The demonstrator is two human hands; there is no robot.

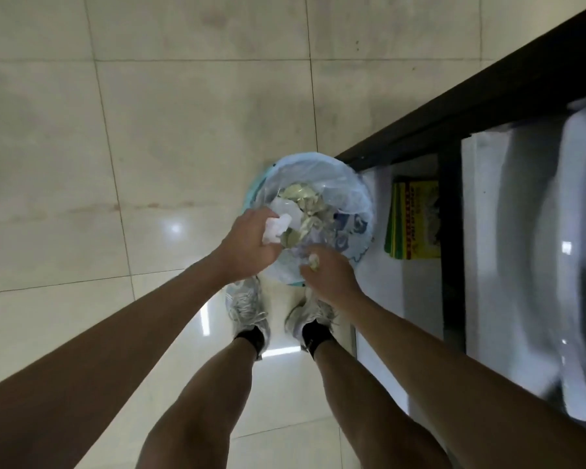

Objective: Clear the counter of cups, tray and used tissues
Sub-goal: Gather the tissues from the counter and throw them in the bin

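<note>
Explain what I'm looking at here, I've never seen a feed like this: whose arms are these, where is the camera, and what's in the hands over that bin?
There is no machine here. The single picture comes from a wide-angle camera worn on a person's head, looking straight down, so you see their own bare arms, legs and grey shoes on a tiled floor.

Both hands are above a round waste bin lined with a pale plastic bag and already holding scraps and wrappers. The left hand grips a crumpled white tissue. The right hand pinches a smaller crumpled wad; what it is made of I cannot tell.

To the right runs a dark counter edge, with a yellow and green packet on a shelf below. The large pale shape at far right is too blurred to name.
</note>
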